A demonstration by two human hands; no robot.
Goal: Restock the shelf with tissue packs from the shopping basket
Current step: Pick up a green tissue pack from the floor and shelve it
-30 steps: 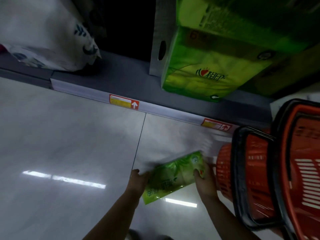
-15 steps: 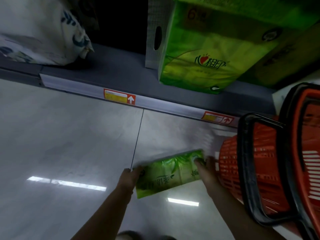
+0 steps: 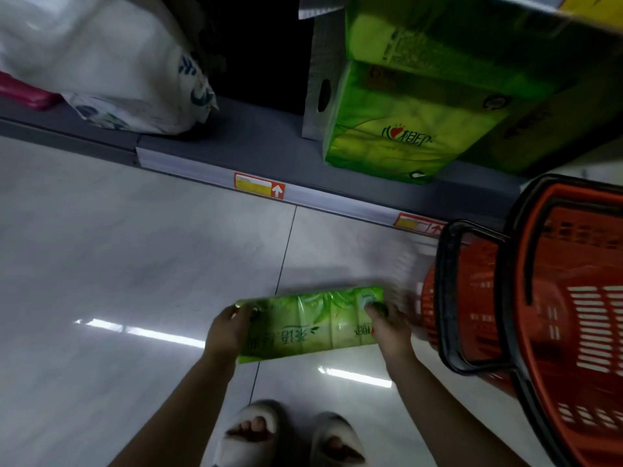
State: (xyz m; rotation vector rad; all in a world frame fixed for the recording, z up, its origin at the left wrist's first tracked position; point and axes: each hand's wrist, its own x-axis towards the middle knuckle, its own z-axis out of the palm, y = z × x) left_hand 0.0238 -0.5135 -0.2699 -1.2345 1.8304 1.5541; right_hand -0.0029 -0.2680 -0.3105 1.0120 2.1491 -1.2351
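Green plastic wraps the multi-pack of tissues [image 3: 310,326], which is held level above the tiled floor just left of the red shopping basket [image 3: 478,298]. The left hand [image 3: 229,332] grips the end of the pack farther from the basket, with fingers curled over its top edge. The right hand [image 3: 391,326] grips the end nearest the basket, thumb on the printed face.

The pack looks to be clear of the basket, so the step in hand is the carry to the shelf. The grey bottom shelf [image 3: 269,143] runs beyond the basket and off to its left. A large green tissue bundle [image 3: 397,129] stands on it just beyond the basket, with bare board further left.

The next move probably calls for a low forward reach with both ends gripped, to slide the pack onto that bare board without knocking the bundle. Whether the basket holds more packs cannot be told.
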